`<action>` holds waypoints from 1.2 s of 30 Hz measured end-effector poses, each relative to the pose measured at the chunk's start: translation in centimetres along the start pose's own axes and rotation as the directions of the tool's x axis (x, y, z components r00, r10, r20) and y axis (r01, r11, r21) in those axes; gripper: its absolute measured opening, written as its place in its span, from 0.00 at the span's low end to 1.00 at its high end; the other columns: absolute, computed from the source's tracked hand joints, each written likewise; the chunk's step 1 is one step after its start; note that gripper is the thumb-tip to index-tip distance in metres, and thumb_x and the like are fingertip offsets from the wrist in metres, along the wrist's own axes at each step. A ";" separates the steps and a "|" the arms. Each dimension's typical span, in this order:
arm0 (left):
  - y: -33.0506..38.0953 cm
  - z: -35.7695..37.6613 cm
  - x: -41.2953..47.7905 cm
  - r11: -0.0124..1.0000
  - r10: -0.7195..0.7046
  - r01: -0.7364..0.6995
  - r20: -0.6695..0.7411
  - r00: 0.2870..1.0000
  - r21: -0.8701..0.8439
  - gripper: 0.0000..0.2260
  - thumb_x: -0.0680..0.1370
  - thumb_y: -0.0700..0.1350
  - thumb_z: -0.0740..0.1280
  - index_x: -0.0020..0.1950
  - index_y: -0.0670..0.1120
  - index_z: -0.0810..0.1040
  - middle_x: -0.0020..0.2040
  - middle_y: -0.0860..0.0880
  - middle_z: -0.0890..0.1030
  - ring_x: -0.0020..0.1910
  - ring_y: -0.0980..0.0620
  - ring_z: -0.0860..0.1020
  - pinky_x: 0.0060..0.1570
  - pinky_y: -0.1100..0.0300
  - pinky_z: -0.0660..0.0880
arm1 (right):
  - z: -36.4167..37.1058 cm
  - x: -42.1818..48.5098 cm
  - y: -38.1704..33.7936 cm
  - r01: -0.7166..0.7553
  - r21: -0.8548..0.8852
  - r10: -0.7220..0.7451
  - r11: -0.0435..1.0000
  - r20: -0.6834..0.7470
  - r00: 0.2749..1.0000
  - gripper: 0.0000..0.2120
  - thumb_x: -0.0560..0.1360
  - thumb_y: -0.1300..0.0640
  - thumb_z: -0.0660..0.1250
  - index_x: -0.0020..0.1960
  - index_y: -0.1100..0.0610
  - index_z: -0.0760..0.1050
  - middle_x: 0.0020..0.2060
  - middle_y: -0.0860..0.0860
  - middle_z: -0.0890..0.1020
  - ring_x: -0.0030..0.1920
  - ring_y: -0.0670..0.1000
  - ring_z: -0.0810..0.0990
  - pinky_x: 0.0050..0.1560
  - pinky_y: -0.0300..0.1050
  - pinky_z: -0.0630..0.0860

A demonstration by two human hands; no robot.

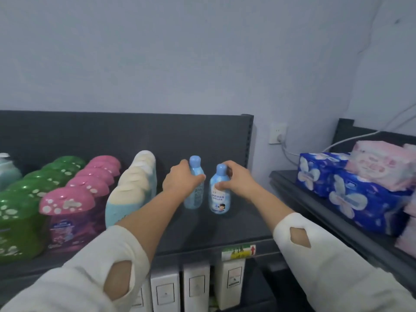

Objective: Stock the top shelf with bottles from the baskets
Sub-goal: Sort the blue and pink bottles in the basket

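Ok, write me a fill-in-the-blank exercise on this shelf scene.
The left hand grips the left bottle and the right hand the right bottle; both bottles have ___ caps.
The pink-capped bottles stand between the cream-capped bottles and the ___-capped ones.
Under the top shelf stands a row of ___ boxes.
Missing words: blue, green, white.

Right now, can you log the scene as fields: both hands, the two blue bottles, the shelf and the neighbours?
left hand: grips left blue bottle at its shoulder
right hand: grips right blue bottle near its neck
bottles: both upright, side by side, a gap between them, on the top shelf
left of them: rows of cream-capped bottles, pink-capped bottles, green-capped bottles
right of them: blue tissue packs
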State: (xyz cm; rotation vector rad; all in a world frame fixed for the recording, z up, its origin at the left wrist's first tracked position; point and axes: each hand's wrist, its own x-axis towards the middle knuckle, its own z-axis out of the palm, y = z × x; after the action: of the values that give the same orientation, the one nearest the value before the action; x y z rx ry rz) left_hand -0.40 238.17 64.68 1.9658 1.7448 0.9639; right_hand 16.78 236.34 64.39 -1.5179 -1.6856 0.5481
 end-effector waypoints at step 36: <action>-3.1 5.3 13.9 0.965 0.182 -0.224 0.265 0.947 0.135 0.22 0.77 0.37 0.62 0.70 0.49 0.66 0.67 0.47 0.69 0.65 0.51 0.68 0.61 0.65 0.63 | 3.1 17.9 9.5 0.105 0.003 -0.102 0.994 0.268 0.958 0.24 0.72 0.56 0.71 0.66 0.55 0.68 0.57 0.50 0.76 0.57 0.49 0.75 0.50 0.40 0.70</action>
State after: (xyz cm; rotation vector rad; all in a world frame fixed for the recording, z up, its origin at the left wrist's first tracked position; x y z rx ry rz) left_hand 1.11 253.15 62.54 2.2959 1.5453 0.6117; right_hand 20.77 255.98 60.07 -1.4021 -1.9643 0.7144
